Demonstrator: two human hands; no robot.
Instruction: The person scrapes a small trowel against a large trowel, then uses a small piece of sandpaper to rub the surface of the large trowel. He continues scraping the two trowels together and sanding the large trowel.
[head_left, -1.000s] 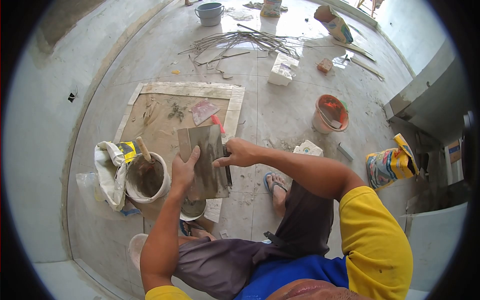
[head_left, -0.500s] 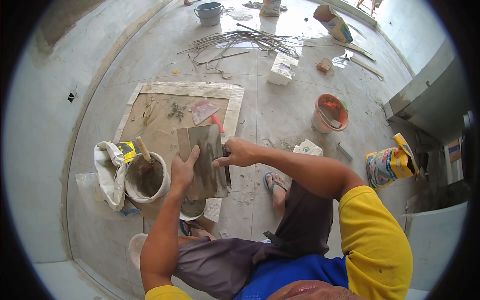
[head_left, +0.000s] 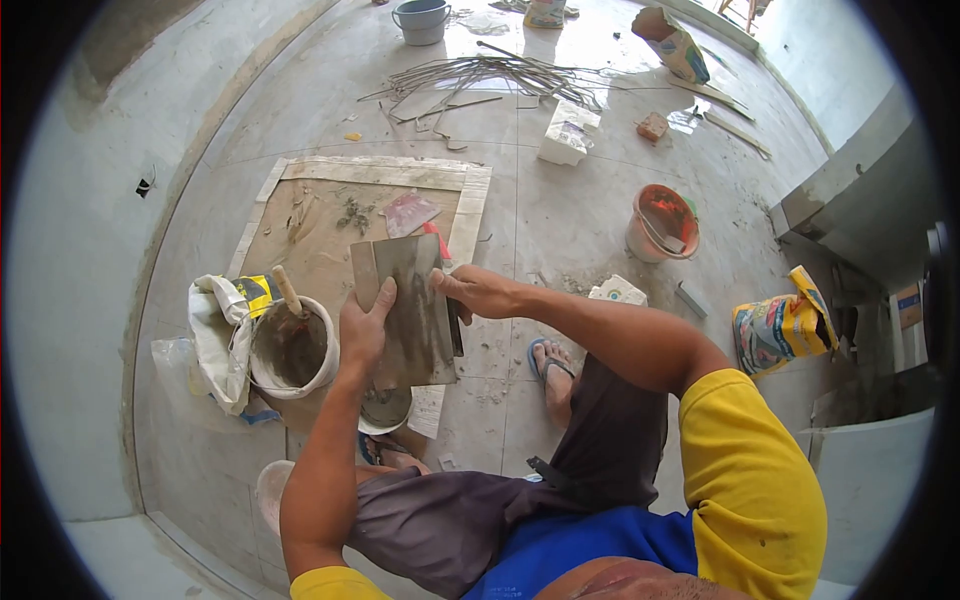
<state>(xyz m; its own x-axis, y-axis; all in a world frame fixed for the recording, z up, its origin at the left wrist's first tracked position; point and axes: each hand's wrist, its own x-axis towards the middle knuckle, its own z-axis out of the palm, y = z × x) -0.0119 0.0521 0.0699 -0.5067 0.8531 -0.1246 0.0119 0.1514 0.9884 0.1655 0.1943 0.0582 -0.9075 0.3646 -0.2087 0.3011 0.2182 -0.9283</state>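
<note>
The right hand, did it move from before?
Yes. The right hand moved a little away from the body, closer to the far side of the pale frame on the floor.

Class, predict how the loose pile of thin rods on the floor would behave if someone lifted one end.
The rods would probably flex yet hold their shape, being long and thin with kept bends. They'd likely snag, since many cross. Some might slide loose, as no tie shows.
</note>
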